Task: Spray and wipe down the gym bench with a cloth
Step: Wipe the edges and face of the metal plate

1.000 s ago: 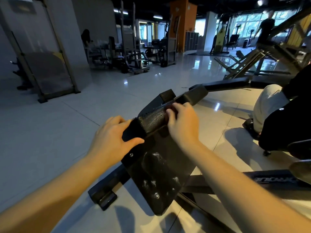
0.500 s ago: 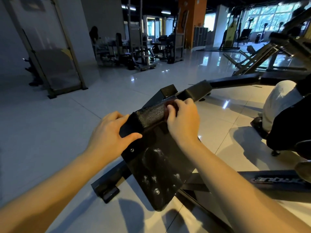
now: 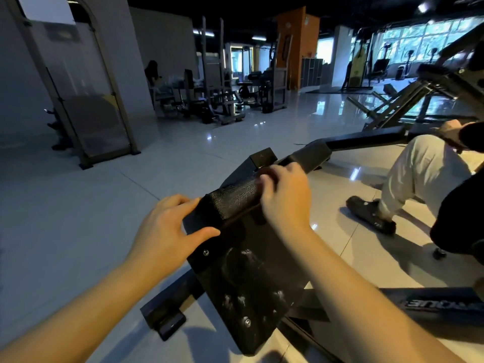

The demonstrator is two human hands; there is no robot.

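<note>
A glossy tiled floor runs back to a row of weight machines, with a framed panel leaning at the left wall and bright windows far right. The gym bench fills the near centre: its black pad is tilted up toward the camera, whitish smears across its lower face, and its frame foot rests on the tiles below left. Just right of it another person sits, a leg in light trousers and a dark shoe planted on the floor close beside the bench frame. The left hand grips the pad's left edge, thumb on the face and fingers wrapped round behind. The right hand sits at the pad's upper end with fingers curled down tight; whether they pinch a cloth cannot be told, since the knuckles hide it. The right forearm crosses over the pad's right side.
</note>
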